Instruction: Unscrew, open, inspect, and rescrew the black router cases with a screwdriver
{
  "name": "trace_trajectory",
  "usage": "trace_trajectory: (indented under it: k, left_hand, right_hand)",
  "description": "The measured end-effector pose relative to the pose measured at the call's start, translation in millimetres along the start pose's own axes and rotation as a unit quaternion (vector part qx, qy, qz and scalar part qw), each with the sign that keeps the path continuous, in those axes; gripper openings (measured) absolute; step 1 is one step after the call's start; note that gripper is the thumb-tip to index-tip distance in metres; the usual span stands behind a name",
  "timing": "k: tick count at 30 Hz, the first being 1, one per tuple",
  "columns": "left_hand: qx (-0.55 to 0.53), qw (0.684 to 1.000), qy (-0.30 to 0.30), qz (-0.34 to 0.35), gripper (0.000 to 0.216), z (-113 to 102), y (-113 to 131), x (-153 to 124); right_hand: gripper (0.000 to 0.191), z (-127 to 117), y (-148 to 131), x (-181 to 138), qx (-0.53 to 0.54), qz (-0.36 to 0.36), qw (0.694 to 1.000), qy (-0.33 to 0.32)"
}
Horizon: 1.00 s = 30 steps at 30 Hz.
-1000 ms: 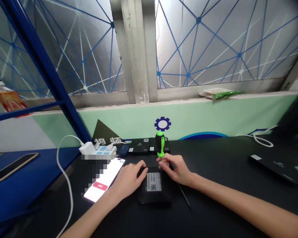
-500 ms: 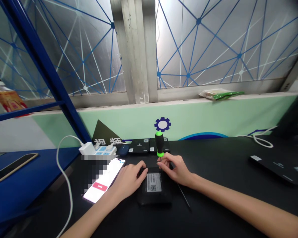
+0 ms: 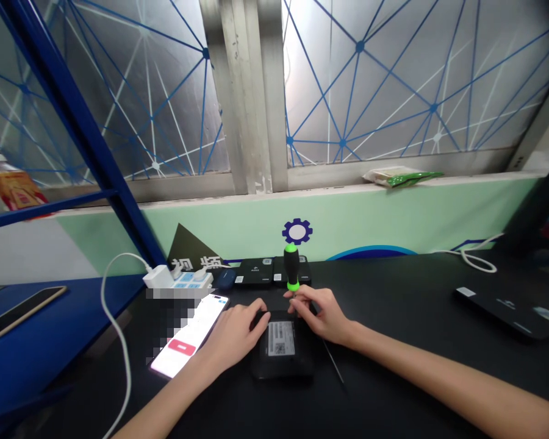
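Observation:
A small black box (image 3: 281, 353) with a white label lies on the black table (image 3: 393, 317) in front of me. My left hand (image 3: 235, 332) rests flat on its left edge, fingers stretched over the top corner. My right hand (image 3: 322, 314) pinches the shaft of a screwdriver with a black and green handle (image 3: 292, 268), held upright with its tip at the box's far edge.
A lit phone (image 3: 190, 335) lies left of the box. Behind it is a white power strip (image 3: 178, 279) with a white cable. Several black boxes (image 3: 256, 271) sit against the wall. A thin dark rod (image 3: 333, 363) lies right of the box. Another black device (image 3: 512, 311) lies far right.
The screwdriver handle has straightened a little between my fingers. Both hands stay at the box, and the view has shifted slightly.

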<state>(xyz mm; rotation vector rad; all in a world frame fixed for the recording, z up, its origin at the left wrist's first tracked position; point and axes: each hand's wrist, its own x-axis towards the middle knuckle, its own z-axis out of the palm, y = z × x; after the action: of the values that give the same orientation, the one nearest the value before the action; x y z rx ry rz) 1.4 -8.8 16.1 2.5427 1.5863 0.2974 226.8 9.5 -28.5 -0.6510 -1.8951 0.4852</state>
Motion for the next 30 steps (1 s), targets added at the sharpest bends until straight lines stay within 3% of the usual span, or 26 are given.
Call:
trace_trajectory:
  k: [21, 30]
  left_hand:
    - [0.002, 1.0, -0.002, 0.011, 0.031, 2.7, -4.9, -0.7]
    - [0.086, 0.995, 0.013, 0.045, 0.028, -6.0, -11.7, 0.8]
  right_hand:
    - [0.015, 2.7, 3.4, -1.7, 0.013, 0.017, 0.999, 0.025]
    - [0.014, 0.5, 4.3, -3.9, 0.028, 0.05, 0.998, 0.042]
